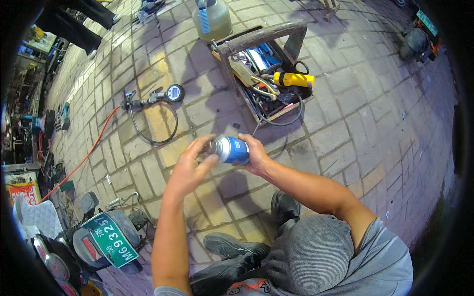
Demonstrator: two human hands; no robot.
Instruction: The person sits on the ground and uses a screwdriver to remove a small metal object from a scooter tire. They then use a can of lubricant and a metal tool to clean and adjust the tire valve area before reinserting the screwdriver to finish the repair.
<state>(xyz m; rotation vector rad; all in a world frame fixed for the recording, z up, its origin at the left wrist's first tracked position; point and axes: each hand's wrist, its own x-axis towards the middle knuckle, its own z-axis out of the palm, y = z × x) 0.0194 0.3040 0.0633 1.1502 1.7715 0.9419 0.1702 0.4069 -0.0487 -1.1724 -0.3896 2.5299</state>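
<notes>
A small blue metal can [238,151] with a silver shoulder lies tilted on its side in the air above the paving. My right hand [256,157] is wrapped round its base end. My left hand [191,165] curls its thumb and fingers about the can's silver top end, closed on what looks like a cap [211,147]; motion blur hides its exact shape. Just beyond my hands stands a wooden tool box [269,33] with a thick handle, full of hand tools. A yellow cylindrical tool [295,80] sticks out over its right side.
A tyre inflator with a round gauge [175,92] and a black hose lies to the left, joined to an orange air line [81,163]. Behind the box stands a cloudy plastic jug [212,22]. A scooter's rear [106,239] is at lower left; another person's legs [74,22] show far left.
</notes>
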